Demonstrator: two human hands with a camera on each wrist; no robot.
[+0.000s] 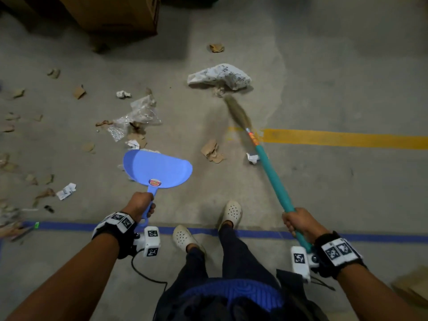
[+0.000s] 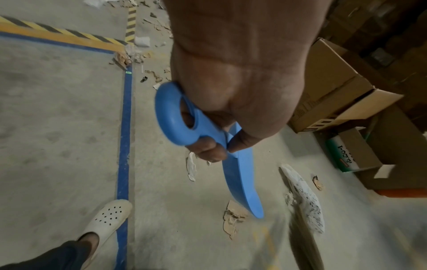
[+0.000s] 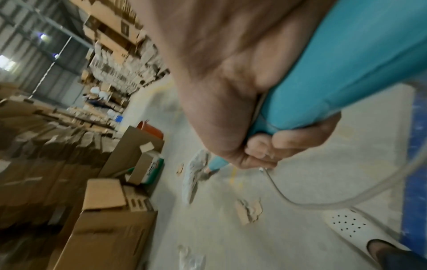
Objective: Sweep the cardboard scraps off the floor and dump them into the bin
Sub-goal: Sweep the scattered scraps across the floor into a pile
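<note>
My left hand (image 1: pixel 141 206) grips the handle of a blue dustpan (image 1: pixel 157 169), held low over the floor; the wrist view shows my fingers (image 2: pixel 210 149) curled round the dustpan's handle (image 2: pixel 184 117). My right hand (image 1: pixel 298 220) grips the teal handle of a broom (image 1: pixel 271 172); its straw head (image 1: pixel 237 112) is blurred and lies just below a crumpled white printed bag (image 1: pixel 220 76). Brown cardboard scraps (image 1: pixel 212 150) lie between dustpan and broom, with more scraps (image 1: pixel 78 91) scattered to the left. No bin is identifiable.
Large cardboard boxes (image 1: pixel 111 15) stand at the far left and stacked along the side (image 3: pixel 110 228). Clear plastic wrap (image 1: pixel 139 114) and white paper wads (image 1: pixel 252 157) litter the floor. A yellow line (image 1: pixel 342 138) and blue tape (image 1: pixel 254 234) cross it. My white clogs (image 1: pixel 230 213) stand at the tape.
</note>
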